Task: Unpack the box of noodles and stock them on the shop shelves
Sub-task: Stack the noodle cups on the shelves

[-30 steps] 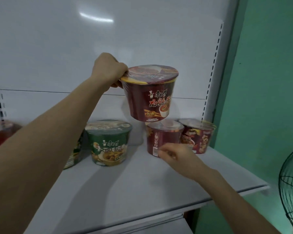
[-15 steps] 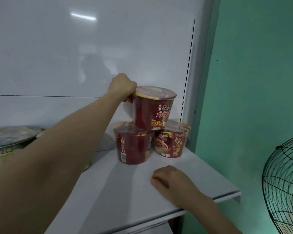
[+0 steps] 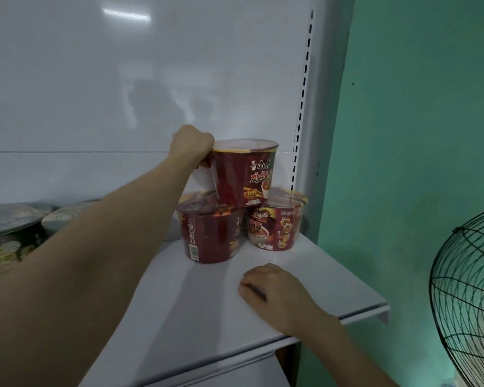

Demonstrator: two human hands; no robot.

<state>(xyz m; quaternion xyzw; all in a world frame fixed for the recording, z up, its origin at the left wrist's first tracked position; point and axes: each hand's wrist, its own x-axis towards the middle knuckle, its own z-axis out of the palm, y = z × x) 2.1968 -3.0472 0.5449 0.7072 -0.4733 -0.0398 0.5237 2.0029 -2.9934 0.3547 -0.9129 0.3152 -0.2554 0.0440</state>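
Since a second earlier the red noodle cup [image 3: 245,174] had come down onto two red cups [image 3: 211,233] below the grip. The left hand [image 3: 192,143] clasped its yellow-edged, film-wrapped rim, white lettering facing out. The right hand [image 3: 271,289] lay clenched, empty, on the shelf [image 3: 333,277].

Dim, even indoor light with a grey-green cast. A long lamp is mirrored as a soft streak of glare high on the glossy white back panel [image 3: 151,65], which also carries a faint dark reflection of my arm. My left forearm [image 3: 95,261], close to the lens and slightly soft, casts a broad, diffuse shadow across the white metal shelf [image 3: 319,280]. The film on the dark red noodle bowl [image 3: 243,174] gripped by my left hand [image 3: 192,145] glints weakly. The green noodle bowls [image 3: 9,238] at the left edge are smeared. The black wire fan guard [image 3: 470,297] bows at the right edge.
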